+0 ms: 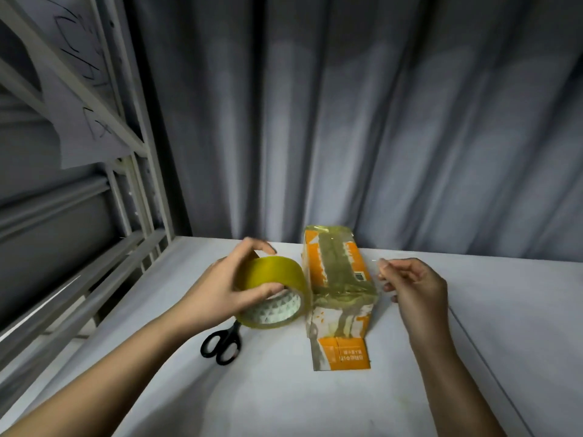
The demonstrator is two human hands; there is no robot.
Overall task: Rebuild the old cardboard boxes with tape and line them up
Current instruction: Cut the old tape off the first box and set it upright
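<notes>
An orange and white cardboard box (pixel 339 272) stands on the white table (pixel 284 389), wrapped with strips of yellowish clear tape, its front flap lying flat toward me. My left hand (pixel 220 294) grips a yellow roll of packing tape (pixel 274 291) just left of the box, lifted slightly off the table. A clear strip of tape runs from the roll across the box's top. My right hand (pixel 410 285) hovers right of the box and pinches the free end of that strip between thumb and fingers.
Black-handled scissors (pixel 222 343) lie on the table below the tape roll. A white metal bed frame with rails (pixel 138 184) rises at the left. A grey curtain (pixel 347 121) hangs behind the table's far edge.
</notes>
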